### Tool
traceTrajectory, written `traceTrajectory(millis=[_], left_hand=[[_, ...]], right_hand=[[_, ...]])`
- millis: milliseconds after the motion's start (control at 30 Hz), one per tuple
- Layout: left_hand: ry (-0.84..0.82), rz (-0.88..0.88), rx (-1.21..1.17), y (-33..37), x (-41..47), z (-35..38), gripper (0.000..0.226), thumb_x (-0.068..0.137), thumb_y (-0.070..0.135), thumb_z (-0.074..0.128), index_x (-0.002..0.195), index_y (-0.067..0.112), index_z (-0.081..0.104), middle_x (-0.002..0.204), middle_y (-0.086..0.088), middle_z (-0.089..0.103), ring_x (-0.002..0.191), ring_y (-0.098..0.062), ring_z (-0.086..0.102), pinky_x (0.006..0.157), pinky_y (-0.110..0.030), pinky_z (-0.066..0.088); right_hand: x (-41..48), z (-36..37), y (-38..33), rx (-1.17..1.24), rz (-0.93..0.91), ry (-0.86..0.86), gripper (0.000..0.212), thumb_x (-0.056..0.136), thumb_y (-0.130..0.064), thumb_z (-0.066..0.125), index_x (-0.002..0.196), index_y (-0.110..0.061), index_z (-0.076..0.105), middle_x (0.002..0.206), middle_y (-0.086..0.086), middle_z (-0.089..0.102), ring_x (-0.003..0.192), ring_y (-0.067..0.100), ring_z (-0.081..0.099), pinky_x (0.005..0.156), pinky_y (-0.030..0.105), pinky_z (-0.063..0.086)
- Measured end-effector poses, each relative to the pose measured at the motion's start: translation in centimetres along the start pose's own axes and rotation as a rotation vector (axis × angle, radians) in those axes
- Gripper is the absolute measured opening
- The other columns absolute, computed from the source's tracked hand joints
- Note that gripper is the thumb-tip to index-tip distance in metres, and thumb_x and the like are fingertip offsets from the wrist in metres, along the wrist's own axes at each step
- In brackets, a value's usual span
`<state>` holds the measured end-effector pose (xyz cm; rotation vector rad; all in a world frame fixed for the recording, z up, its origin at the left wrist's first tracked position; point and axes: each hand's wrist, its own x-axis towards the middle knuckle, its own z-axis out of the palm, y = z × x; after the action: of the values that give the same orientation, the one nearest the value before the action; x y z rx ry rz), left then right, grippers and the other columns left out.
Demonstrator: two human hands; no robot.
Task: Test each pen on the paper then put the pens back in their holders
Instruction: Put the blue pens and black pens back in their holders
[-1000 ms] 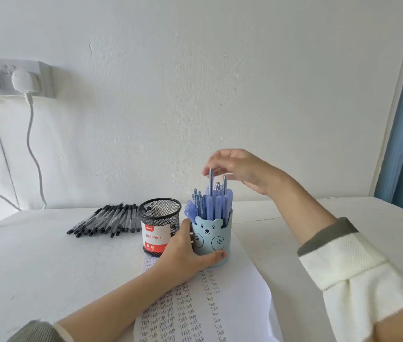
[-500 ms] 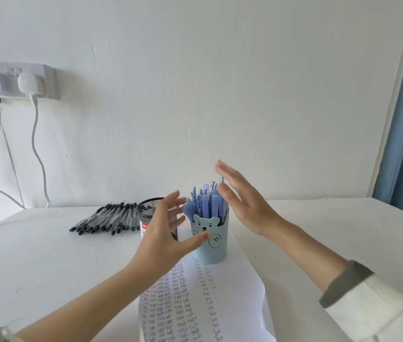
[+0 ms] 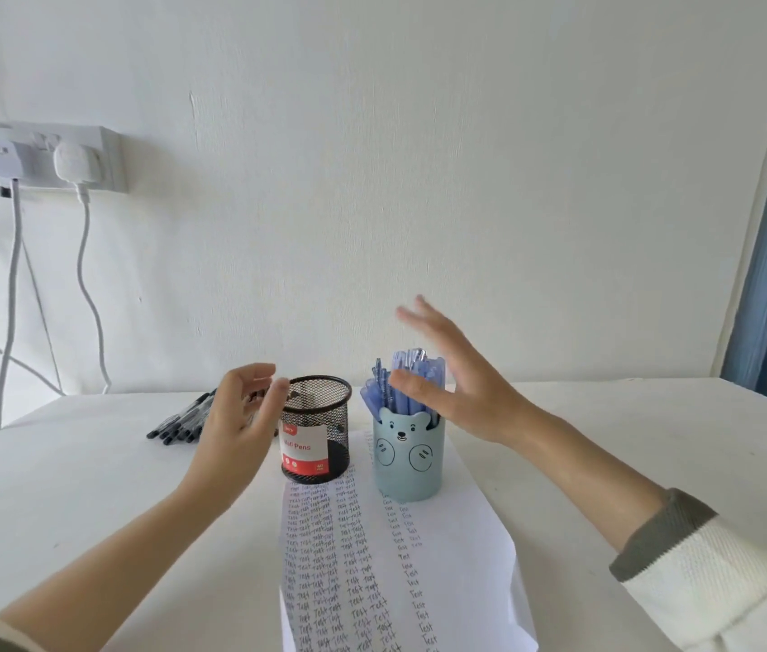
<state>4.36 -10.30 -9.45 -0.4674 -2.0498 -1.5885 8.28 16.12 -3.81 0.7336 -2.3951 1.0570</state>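
My grip holds nothing. My left hand (image 3: pixel 240 416) hangs loosely curved just beside the black mesh holder (image 3: pixel 318 430). My right hand (image 3: pixel 461 388) is spread flat beside the blue pens (image 3: pixel 407 376) in the bear holder (image 3: pixel 407 463), which stands on the written paper (image 3: pixel 456 548). Black pens (image 3: pixel 179 423) lie on the worktop (image 3: pixel 66 487) past my left hand.

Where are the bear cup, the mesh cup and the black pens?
bear cup (image 3: pixel 407 480): head view, lower front wall.
mesh cup (image 3: pixel 334 418): head view, right side of the mesh wall.
black pens (image 3: pixel 179 423): head view, middle of the visible row.
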Motion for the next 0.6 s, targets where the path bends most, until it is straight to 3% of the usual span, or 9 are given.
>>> traceTrajectory(millis=[67,133,200,267,333,433,500,600], left_hand=[[-0.017,-0.05,0.014,-0.9,-0.1,-0.6,0.059,0.079,0.064,0.061,0.124,0.027,0.051,0.125,0.006,0.058,0.119,-0.006,0.055,0.106,-0.042,0.044],[-0.049,-0.086,0.015,-1.2,-0.1,-0.8,0.083,0.064,0.077,0.066,0.128,0.028,0.047,0.131,0.009,0.054,0.125,-0.007,0.051,0.109,-0.041,0.041],[-0.125,-0.131,0.042,-1.2,-0.2,-0.6,0.11,0.049,0.082,0.071,0.137,0.026,0.038,0.14,0.007,0.047,0.128,-0.009,0.047,0.111,-0.04,0.038],[-0.265,-0.235,0.124,-1.3,-0.5,-0.1,0.133,0.041,0.08,0.077,0.147,0.024,0.019,0.149,-0.001,0.038,0.132,-0.015,0.041,0.113,-0.04,0.034],[-0.421,-0.331,0.244,-1.8,-1.1,0.4,0.142,0.042,0.073,0.082,0.15,0.026,0.002,0.149,-0.004,0.038,0.133,-0.018,0.04,0.115,-0.039,0.03],[-0.586,-0.323,0.532,-3.0,-1.0,0.6,0.149,0.03,0.088,0.074,0.145,0.033,-0.003,0.144,0.006,0.045,0.133,-0.019,0.042,0.115,-0.045,0.03],[-0.65,-0.284,0.657,-3.1,-0.4,0.7,0.154,0.027,0.098,0.06,0.148,0.028,-0.003,0.147,0.008,0.04,0.136,-0.019,0.037,0.118,-0.043,0.022],[-0.729,-0.164,0.837,-2.3,-0.2,1.4,0.159,0.025,0.107,0.036,0.153,0.018,0.006,0.15,0.006,0.027,0.134,-0.013,0.035,0.116,-0.035,0.011]], right_hand=[[-0.9,0.3,0.4,0.203,0.216,-0.004,0.108,0.072,-0.05,0.079,0.151,-0.046,0.005,0.156,-0.024,0.007,0.146,0.004,0.018,0.114,0.029,0.025],[-2.1,1.7,1.4,0.343,0.388,-0.087,0.123,0.068,-0.03,0.088,0.151,-0.042,-0.003,0.147,-0.017,0.03,0.132,0.006,0.043,0.101,0.02,0.041],[-2.7,3.1,2.5,0.341,0.394,-0.1,0.105,0.068,-0.016,0.089,0.147,-0.032,0.022,0.131,-0.013,0.053,0.117,0.003,0.056,0.095,0.019,0.047],[-2.5,3.8,2.8,0.34,0.328,-0.082,0.063,0.071,-0.009,0.087,0.122,-0.027,0.054,0.116,-0.005,0.066,0.107,0.004,0.062,0.093,0.023,0.051],[-1.8,3.7,3.2,0.35,0.276,-0.029,0.046,0.071,-0.006,0.086,0.107,-0.025,0.065,0.106,-0.002,0.073,0.098,0.008,0.066,0.09,0.03,0.053],[-0.3,2.3,4.5,0.435,0.29,0.102,0.05,0.069,-0.004,0.086,0.109,-0.023,0.063,0.103,-0.002,0.073,0.094,0.01,0.069,0.083,0.026,0.056],[0.8,1.3,5.7,0.408,0.336,0.159,0.054,0.068,-0.01,0.088,0.114,-0.02,0.061,0.105,-0.002,0.072,0.096,0.01,0.068,0.079,0.022,0.056],[1.7,0.5,8.2,0.365,0.425,0.215,0.064,0.063,-0.022,0.092,0.117,-0.021,0.059,0.107,-0.001,0.071,0.099,0.012,0.067,0.077,0.027,0.056]])
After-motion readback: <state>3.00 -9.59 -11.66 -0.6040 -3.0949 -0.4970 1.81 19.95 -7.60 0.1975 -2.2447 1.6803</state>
